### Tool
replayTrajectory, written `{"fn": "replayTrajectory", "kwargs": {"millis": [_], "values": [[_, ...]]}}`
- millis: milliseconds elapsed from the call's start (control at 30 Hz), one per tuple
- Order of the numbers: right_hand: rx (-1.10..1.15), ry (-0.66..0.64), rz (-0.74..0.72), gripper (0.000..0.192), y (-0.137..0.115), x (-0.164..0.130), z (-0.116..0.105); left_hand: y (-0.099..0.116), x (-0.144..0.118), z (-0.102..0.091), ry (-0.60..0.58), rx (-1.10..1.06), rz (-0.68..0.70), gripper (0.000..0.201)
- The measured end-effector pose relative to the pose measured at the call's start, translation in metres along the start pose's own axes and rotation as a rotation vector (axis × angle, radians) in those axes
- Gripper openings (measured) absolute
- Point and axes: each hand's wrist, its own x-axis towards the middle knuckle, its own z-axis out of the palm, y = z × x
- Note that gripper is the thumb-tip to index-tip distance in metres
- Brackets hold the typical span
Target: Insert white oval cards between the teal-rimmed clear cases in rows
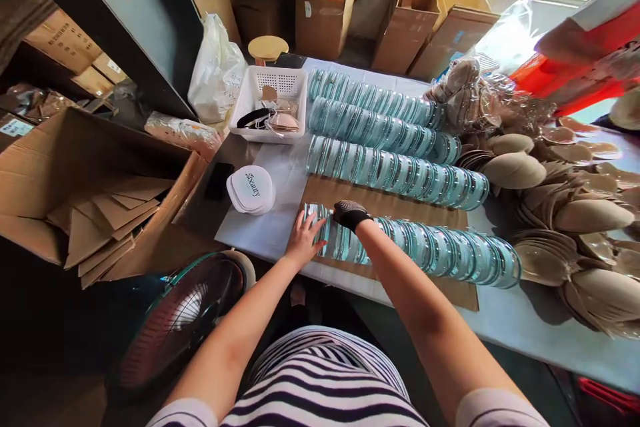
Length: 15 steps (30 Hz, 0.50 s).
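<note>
I am pressing both hands onto the near row of round teal cases on the table.

My left hand, bare and fingers spread, is resting flat against the left end of that row, while my right hand, in a dark glove, is bearing down on top of the cases just beside it; I cannot tell how its fingers are set. The row is lying on a cardboard sheet. Left of the row is sitting a stack of white lids. Beyond it three more rows of cases are lying, then a white basket. Right of the row, tan pads are piling up.
</note>
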Motion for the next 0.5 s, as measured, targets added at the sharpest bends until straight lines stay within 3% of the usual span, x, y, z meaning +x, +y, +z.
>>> {"fn": "replayTrajectory", "kwargs": {"millis": [133,267,400,500], "values": [[-0.014,-0.145,-0.103,0.034,0.0,0.036,-0.013,0.0,0.0,-0.002,-0.027,0.04,0.0,0.056],[-0.028,-0.199,-0.186,0.031,0.002,0.042,-0.014,-0.001,0.002,-0.005,-0.047,0.051,0.005,0.056],[-0.062,-0.122,-0.256,0.024,-0.003,0.031,-0.012,-0.001,0.003,-0.006,-0.046,0.069,0.006,0.055],[-0.058,0.041,-0.303,0.031,-0.005,0.002,0.009,-0.001,0.004,-0.006,-0.044,0.063,-0.004,0.055]]}}
